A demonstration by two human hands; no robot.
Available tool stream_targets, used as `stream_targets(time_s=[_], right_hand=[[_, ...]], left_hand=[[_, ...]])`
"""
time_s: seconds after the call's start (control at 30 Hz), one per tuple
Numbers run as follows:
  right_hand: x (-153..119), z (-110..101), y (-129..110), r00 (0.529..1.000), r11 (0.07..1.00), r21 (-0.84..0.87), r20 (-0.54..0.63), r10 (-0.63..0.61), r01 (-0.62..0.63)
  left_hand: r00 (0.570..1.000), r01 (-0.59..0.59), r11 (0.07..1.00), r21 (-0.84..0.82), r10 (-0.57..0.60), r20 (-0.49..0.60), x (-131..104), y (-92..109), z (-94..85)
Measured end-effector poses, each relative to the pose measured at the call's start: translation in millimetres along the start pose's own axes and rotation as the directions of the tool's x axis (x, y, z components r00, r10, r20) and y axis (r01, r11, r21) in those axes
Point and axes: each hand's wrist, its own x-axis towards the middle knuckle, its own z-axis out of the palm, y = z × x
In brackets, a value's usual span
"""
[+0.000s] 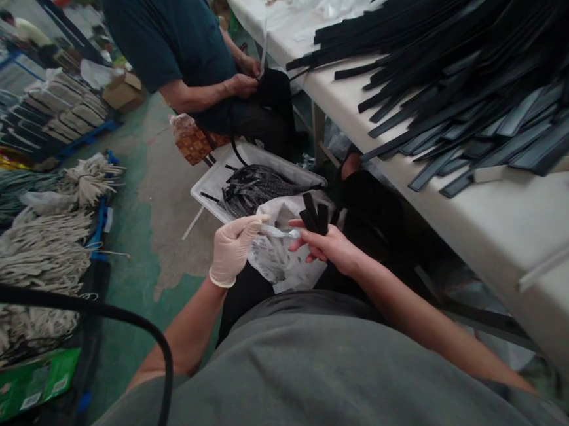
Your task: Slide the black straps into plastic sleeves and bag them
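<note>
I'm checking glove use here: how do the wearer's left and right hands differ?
The left hand wears a pale glove; the right hand is bare. The left hand is curled into a pinch, while the right hand's fingers reach out straighter. Short black pieces sit in the right hand; none show in the left. Both hands are at one whitish strip.

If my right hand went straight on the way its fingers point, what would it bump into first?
Following the pale strip, your right hand would probably meet your gloved left hand first, though this single view leaves depth unclear.
</note>
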Motion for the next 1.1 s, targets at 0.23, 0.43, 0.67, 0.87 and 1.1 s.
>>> stream_targets(time_s=[0.23, 0.43, 0.67, 0.87, 1.1], right_hand=[[10.7, -0.9, 15.7, 1.0, 0.966, -0.257, -0.002, 0.006, -0.006], [21.3, 19.8, 15.1, 0.998, 0.955, -0.296, 0.049, 0.029, -0.013], [15.5, 19.6, -2.2, 0.998, 0.984, -0.18, 0.066, 0.002, 0.009], [38.8, 7.5, -9.9, 0.988, 0.988, -0.028, -0.04, -0.15, 0.149], [74.3, 39.4, 6.4, 0.988, 0.985, -0.072, 0.02, -0.153, 0.154]], left_hand=[[0.996, -0.041, 0.98, -0.195, 0.023, -0.091, -9.2, 33.0, -13.8], [0.99, -0.074, 0.915, -0.397, 0.021, -0.136, 34.8, 51.7, -6.3], [0.906, 0.211, 0.676, -0.706, -0.407, -0.12, 107.4, 4.2, -7.1], [0.848, 0.346, 0.495, -0.797, -0.529, 0.04, 85.1, -13.8, 9.1], [0.881, 0.397, 0.594, -0.699, -0.46, 0.11, 68.2, 7.0, 31.8]])
